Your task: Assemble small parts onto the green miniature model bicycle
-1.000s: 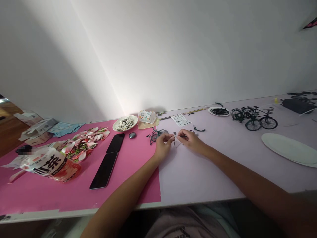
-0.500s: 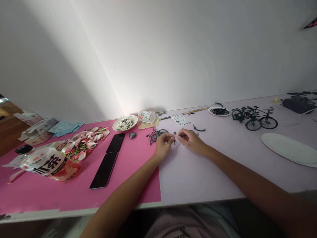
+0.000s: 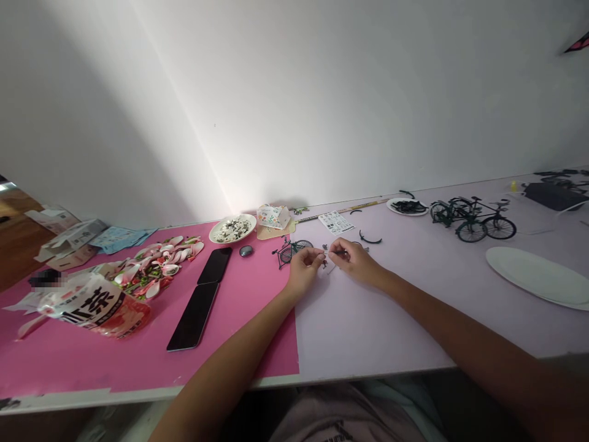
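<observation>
My left hand [image 3: 306, 268] pinches a small dark part, mostly hidden by the fingertips; a bit of it shows beneath them. Facing it, my right hand [image 3: 355, 260] is closed around a slim dark tool [image 3: 340, 252], whose thin tip points toward the left fingertips. I cannot make out the tool's exact kind. Just behind my left hand is a dark green model bicycle [image 3: 286, 252], partly covered by that hand. Other small dark pieces lie close behind the fingers. A curved black strip [image 3: 370, 238] rests beyond my right hand.
A printed sheet [image 3: 337, 223] and a plate of black parts [image 3: 407, 207] lie farther back. Assembled model bicycles [image 3: 473, 221] and white oval plates [image 3: 538, 276] are on the right. Leftward are a black phone-like device [image 3: 193, 316], petal-shaped pieces [image 3: 156, 261] and a bottle [image 3: 96, 307].
</observation>
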A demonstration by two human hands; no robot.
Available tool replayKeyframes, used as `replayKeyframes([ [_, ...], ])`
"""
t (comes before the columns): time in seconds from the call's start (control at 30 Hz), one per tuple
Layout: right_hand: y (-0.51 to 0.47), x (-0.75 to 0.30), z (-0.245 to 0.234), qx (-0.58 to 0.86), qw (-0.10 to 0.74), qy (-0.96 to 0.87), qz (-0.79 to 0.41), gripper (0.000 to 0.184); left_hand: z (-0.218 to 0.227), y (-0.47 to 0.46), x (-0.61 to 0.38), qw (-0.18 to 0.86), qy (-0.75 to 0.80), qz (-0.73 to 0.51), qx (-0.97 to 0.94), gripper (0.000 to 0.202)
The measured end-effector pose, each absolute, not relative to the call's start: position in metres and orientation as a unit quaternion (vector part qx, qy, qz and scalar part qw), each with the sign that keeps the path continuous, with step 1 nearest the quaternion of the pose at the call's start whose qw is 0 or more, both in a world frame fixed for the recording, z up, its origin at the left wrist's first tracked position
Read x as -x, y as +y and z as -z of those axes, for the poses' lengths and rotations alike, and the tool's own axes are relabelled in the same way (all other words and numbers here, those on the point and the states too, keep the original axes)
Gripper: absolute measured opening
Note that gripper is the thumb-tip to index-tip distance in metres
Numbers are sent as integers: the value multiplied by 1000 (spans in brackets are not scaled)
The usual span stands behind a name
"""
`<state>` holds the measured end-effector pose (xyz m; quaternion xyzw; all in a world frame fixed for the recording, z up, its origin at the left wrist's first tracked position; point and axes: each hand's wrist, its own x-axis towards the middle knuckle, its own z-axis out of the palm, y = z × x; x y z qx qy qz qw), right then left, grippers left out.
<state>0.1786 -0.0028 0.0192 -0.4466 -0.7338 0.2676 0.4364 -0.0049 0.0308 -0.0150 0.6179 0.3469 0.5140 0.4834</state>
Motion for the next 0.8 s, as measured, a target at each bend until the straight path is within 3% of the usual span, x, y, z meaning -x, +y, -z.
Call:
replayKeyframes([
  [0.8, -3, -181, -19, 460, 409, -735, -285, 21, 18, 34, 6, 496, 347, -508, -613, 29],
])
